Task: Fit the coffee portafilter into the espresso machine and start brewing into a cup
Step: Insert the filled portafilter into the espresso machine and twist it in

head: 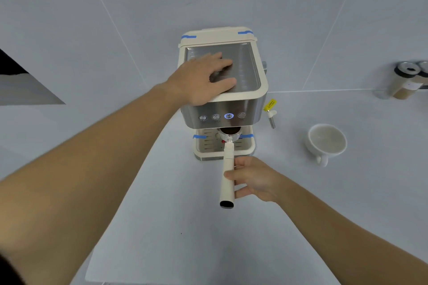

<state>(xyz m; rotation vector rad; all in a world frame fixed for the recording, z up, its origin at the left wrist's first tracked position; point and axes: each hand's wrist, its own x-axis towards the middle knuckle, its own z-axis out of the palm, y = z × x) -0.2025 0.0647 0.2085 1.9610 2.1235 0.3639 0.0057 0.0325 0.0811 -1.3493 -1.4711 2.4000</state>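
A cream and steel espresso machine stands at the centre of the counter; one of its front buttons glows blue. My left hand lies flat on the machine's metal top, fingers spread. My right hand grips the long cream handle of the portafilter. The portafilter's basket, filled with dark coffee grounds, sits just under the machine's front, above the drip tray. A white cup stands empty on the counter to the right, apart from the machine.
A steam wand with a yellow tag hangs off the machine's right side. Jars with black lids stand at the far right by the tiled wall. A dark opening shows at the far left.
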